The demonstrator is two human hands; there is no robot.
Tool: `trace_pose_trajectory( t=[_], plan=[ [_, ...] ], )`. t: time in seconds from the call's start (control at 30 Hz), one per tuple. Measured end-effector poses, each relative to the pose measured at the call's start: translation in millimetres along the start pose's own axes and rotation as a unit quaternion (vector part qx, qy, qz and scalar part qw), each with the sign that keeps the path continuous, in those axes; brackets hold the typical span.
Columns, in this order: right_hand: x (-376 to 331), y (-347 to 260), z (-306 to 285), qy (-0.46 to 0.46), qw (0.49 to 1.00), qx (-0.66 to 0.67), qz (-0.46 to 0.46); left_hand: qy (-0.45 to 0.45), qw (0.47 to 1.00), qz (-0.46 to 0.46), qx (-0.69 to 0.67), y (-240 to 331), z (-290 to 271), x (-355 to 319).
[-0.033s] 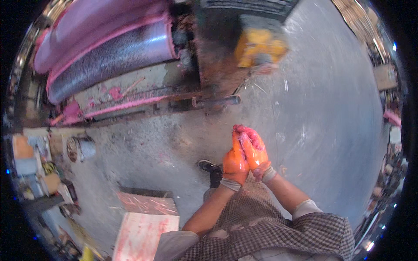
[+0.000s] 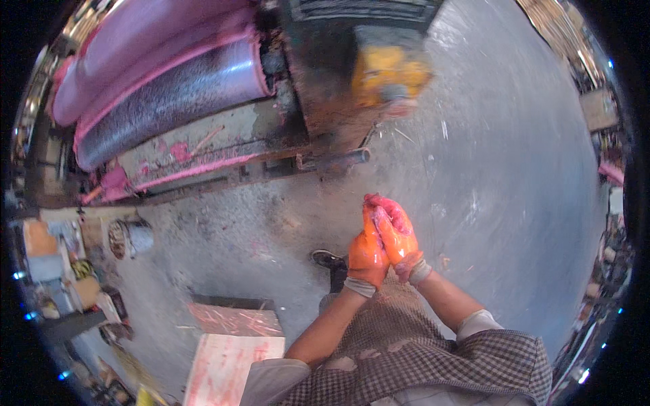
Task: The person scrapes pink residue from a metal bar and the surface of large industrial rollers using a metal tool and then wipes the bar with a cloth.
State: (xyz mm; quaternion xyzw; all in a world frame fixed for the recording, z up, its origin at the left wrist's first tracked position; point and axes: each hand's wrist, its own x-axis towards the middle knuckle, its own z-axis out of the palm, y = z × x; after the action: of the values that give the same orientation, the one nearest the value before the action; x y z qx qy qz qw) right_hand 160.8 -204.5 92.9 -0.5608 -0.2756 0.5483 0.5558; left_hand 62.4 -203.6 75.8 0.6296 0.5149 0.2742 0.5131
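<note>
My left hand (image 2: 367, 254) and my right hand (image 2: 401, 241) are pressed against each other in front of my body, over the floor. Both wear orange coated gloves with pale cuffs, wet and smeared pink-red toward the fingertips. The fingers are closed and drawn together. Whatever may lie between the palms is hidden. A checked apron (image 2: 433, 362) covers my front below the hands, and one dark shoe (image 2: 327, 258) shows just left of them.
At the upper left stands a machine with large pink-coated rollers (image 2: 176, 95). A yellow part (image 2: 389, 71) and a pipe end (image 2: 362, 155) stick out near it. A box with thin sticks (image 2: 237, 319) and a pink-stained white board (image 2: 230, 369) are at lower left; a bucket (image 2: 139, 237) stands farther left.
The view has turned slightly, so the machine's yellow part and pipe sit a little farther left and the box a little farther right. My hands keep the same pressed-together pose.
</note>
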Motion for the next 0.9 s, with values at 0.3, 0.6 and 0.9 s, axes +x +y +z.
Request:
trace_pose_trajectory(
  t=[0.3,0.6,0.9],
  plan=[
    [-12.8,-8.0,-47.6,0.019,0.987,0.057,0.148,-0.083,0.990,-0.018,0.111,31.4,34.3,-8.9],
    [-8.0,-28.3,-68.2,0.150,0.944,0.223,0.190,-0.224,0.950,0.036,-0.213,35.4,30.6,9.9],
    [-34.8,-15.5,-35.6,0.452,0.860,0.237,-0.008,-0.247,0.780,0.545,0.185,55.4,-81.4,184.5]
  ],
)
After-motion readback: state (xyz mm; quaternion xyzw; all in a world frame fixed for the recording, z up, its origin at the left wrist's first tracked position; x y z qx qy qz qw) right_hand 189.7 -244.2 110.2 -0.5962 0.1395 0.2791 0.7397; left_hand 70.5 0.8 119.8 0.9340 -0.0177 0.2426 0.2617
